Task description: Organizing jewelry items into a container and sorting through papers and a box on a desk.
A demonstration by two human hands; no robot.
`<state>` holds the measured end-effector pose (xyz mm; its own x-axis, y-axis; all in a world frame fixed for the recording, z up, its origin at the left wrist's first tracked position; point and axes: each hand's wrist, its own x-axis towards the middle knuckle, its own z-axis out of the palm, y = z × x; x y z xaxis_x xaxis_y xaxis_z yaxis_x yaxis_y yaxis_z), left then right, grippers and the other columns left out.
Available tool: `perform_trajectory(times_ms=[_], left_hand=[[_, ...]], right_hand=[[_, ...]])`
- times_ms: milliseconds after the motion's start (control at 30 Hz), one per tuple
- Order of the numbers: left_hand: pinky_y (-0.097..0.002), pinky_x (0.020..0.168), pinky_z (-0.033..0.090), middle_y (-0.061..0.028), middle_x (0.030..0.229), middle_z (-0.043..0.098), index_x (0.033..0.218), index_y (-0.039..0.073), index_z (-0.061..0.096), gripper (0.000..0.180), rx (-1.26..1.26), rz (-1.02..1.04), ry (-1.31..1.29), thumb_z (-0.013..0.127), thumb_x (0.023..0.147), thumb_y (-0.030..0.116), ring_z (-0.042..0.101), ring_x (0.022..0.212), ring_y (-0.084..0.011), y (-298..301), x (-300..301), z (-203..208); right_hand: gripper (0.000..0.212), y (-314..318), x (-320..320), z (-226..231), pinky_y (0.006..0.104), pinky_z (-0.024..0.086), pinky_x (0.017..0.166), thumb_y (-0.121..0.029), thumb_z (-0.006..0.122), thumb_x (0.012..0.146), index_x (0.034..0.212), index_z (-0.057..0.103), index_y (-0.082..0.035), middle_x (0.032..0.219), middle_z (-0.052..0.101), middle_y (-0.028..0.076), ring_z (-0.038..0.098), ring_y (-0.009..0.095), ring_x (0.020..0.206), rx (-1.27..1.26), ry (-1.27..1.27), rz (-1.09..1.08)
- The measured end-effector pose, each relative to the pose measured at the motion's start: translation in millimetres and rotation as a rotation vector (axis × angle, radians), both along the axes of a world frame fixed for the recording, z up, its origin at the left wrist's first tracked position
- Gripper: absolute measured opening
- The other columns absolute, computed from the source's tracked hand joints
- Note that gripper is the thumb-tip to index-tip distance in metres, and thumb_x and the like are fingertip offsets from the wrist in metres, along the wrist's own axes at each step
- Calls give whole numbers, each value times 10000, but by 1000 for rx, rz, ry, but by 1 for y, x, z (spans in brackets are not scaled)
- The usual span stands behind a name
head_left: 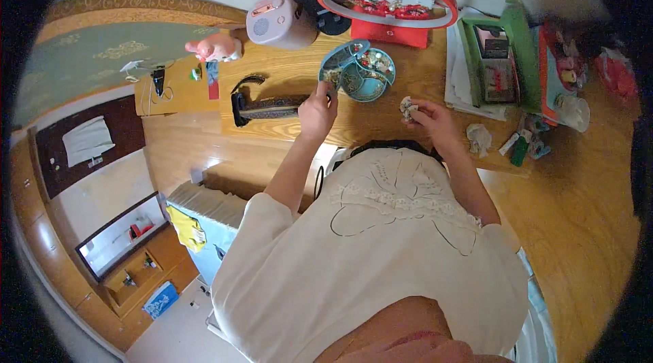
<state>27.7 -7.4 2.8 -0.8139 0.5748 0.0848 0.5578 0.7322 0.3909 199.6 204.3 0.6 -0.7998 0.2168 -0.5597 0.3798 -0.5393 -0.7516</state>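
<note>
A round blue divided box point(368, 94) sits on the wooden table, its compartments holding small beads and trinkets, some red and white. At its lower left edge is my left hand point(317, 115), fingers pinched together; whatever they grip is hidden. Just left of that hand lies a long dark patterned object point(271, 108) with a black end, and a curved dark piece point(249, 81) rests above it. To the right of the box, my right hand point(434, 122) closes its fingertips on a small whitish beaded ornament point(408, 109), held a little above the tabletop.
Behind the box stand a red-framed mirror point(389, 31) and a pale pink rounded device point(280, 23). A pink figurine point(216, 46) is at the far left. On the right are a green tray point(473, 57), papers, crumpled tissue point(479, 138) and a clear cup point(573, 112).
</note>
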Motion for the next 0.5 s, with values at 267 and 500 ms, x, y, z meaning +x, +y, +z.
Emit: perform_trajectory(times_ms=[267,500], left_hand=[[-414,489,475,-139,652,601,896,106,535,148,149,-156,85,615,776,137,602,573,-317,8,9,-4],[-399,539,521,-131,723,646,911,95,576,144,-560,-167,-108,479,819,149,650,647,-293,46,-5,2]], right_hand=[[264,-16,-27,1,263,515,709,-85,551,864,1112,557,7,982,614,88,608,161,837,175,83,145],[264,-19,-25,7,266,517,717,-74,541,865,1118,555,4,1000,607,81,606,157,830,100,98,158]])
